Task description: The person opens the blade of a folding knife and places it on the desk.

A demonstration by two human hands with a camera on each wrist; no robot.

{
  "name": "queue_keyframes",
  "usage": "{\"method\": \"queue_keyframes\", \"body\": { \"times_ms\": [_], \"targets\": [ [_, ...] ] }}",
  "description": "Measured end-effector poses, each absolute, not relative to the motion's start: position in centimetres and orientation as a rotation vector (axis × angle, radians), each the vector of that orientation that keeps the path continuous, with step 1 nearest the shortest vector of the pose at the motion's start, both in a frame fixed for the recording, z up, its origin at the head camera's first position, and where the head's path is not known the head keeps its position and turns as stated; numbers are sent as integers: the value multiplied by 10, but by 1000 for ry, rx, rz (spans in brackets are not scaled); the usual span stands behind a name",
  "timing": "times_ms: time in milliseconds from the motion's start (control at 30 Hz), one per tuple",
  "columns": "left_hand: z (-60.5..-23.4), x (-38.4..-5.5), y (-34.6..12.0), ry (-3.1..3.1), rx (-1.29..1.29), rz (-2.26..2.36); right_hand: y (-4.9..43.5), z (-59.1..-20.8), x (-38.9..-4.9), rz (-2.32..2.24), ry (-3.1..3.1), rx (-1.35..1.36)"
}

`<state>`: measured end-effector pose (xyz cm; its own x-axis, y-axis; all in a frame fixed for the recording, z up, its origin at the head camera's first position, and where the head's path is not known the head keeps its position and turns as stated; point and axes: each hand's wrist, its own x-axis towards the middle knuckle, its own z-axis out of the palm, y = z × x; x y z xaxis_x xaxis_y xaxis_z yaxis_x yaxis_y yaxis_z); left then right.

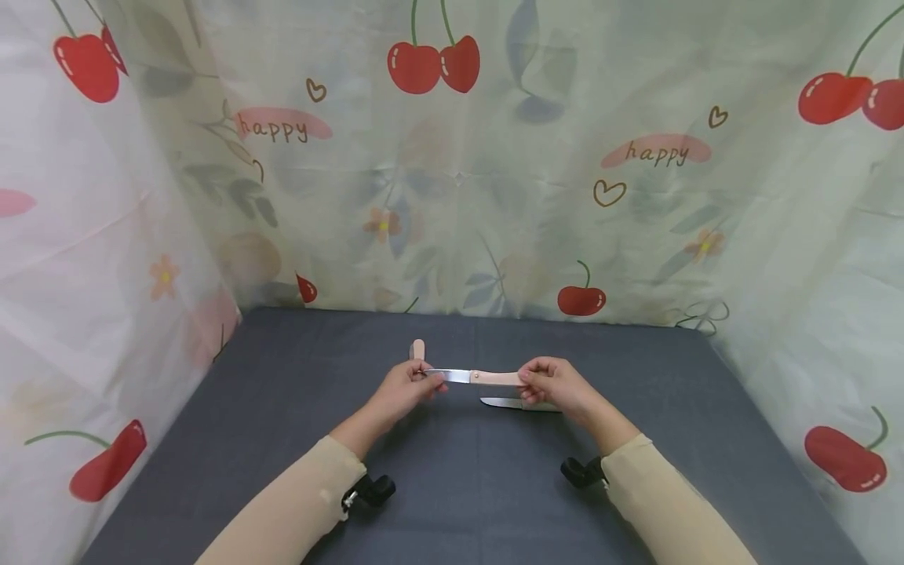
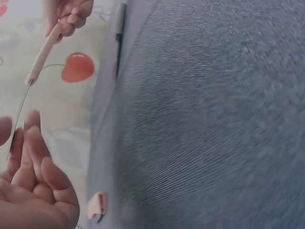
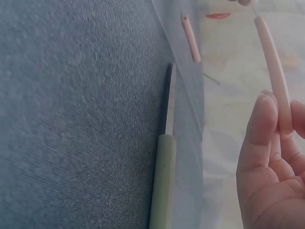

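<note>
A knife with a pale pink handle [image 1: 496, 378] is held level above the table between both hands. My left hand [image 1: 406, 388] pinches its blade [image 1: 455, 376] near the tip, between thumb and fingers. At the other side, my right hand [image 1: 561, 386] pinches the butt of the handle, also seen as the pink handle [image 3: 274, 71] in the right wrist view. Below the right hand a second knife with a pale green handle [image 3: 164, 181] lies on the table, its blade pointing left. Just beyond the left hand lies a pink-handled item [image 1: 418, 349], its lower part hidden by that hand.
Dark grey cloth covers the table [image 1: 480, 486]. A curtain [image 1: 459, 196] printed with cherries and leaves hangs along the back and both sides. Black wrist mounts [image 1: 370, 490] sit under the beige sleeves [image 1: 289, 502].
</note>
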<state>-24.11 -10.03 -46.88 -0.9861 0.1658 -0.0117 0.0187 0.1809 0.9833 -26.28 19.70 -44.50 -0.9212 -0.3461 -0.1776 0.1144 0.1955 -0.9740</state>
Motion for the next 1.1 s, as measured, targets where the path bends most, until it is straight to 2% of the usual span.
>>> {"method": "queue_keyframes", "body": {
  "times_ms": [433, 733, 1100],
  "targets": [
    [-482, -255, -107, 2596, -101, 2011, 206, -458, -287, -1764, 2130, -174],
    [-489, -273, -111, 2715, -303, 1908, 199, -462, -298, -1655, 2222, -92],
    [-494, -291, -108, 2813, -389, 1763, 194, -468, -303, -1450, 2404, -51]
  ]
}}
